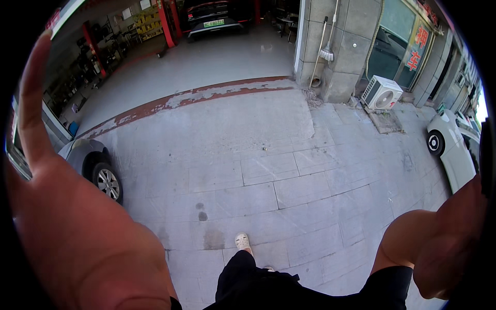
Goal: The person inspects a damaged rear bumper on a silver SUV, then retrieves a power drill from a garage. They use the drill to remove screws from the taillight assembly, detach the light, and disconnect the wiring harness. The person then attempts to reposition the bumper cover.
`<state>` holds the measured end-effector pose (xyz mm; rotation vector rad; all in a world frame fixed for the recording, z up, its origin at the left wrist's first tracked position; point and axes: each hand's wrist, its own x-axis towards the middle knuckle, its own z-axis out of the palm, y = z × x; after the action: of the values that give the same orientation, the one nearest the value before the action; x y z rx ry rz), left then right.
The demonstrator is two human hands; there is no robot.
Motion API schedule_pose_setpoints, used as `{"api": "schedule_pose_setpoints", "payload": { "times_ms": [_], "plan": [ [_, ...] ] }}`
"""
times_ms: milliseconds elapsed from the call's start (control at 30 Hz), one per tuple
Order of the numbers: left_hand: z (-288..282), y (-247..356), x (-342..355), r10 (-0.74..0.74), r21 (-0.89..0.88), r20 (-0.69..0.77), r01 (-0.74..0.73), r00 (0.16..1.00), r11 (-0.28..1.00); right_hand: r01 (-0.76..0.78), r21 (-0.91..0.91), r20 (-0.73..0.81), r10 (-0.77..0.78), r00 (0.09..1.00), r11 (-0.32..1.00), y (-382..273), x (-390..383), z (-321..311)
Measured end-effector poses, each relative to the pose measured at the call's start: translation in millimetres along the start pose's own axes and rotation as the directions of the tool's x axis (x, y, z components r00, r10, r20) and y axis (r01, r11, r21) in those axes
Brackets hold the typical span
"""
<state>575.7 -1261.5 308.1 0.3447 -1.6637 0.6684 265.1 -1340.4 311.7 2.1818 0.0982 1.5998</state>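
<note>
The bare left hand (67, 212) at left and bare right hand (453, 240) at lower right, grips untellable, seem raised toward the head camera.

Head camera: worn on the person's head — faces down and forward.
Left hand (88, 232): very near the lens, lower left.
Right hand (452, 245): near, right rim.
Paving (320, 199): seen from above — mid-view.
Garage floor (206, 64): farther off, towards the top.

Was a car workshop, seen from the paved forecourt (320, 181): open bay (222, 64) held red lift posts (166, 23), a black car (214, 11) and yellow racking (149, 25); dim clutter (71, 77) at left was likely tools.
</note>
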Motion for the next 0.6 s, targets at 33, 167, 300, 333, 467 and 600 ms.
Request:
{"api": "schedule_pose_setpoints", "payload": {
  "times_ms": [33, 167, 300, 333, 467, 600],
  "plan": [
    [9.8, -39.5, -17.8, -0.089, 0.013, -0.014, 0.090, 0.996, 0.996, -0.038, 0.004, 0.008, 0.038, 0.999, 0.999, 27.7, -10.4, 27.6],
    [74.2, -198.9, -122.0, -0.683, -0.197, 0.060, 0.680, 0.728, 0.707, -0.458, -0.061, 0.099, 0.462, 0.881, 0.887, 138.9, -79.0, 155.7],
    [198.2, -331.8, -245.3, -0.825, -0.592, 0.545, 0.766, 0.149, -0.253, -0.815, 0.102, 0.493, 0.683, 0.539, 0.570, 231.6, -175.5, 305.6],
    [230.5, -356.8, -274.6, -0.754, -0.562, 0.656, 0.652, -0.024, -0.510, -0.856, 0.152, 0.502, 0.707, 0.497, 0.494, 244.2, -202.9, 343.3],
    [337.8, -425.1, -387.7, -0.380, -0.340, 0.846, 0.173, -0.373, -0.925, -0.887, 0.022, 0.513, 0.756, 0.407, 0.462, 290.0, -327.8, 472.7],
    [390.0, -529.0, -481.1, -0.264, -0.187, 0.819, 0.198, -0.510, -0.962, -0.913, 0.022, 0.502, 0.785, 0.363, 0.408, 368.1, -448.2, 555.5]
  ]
}}
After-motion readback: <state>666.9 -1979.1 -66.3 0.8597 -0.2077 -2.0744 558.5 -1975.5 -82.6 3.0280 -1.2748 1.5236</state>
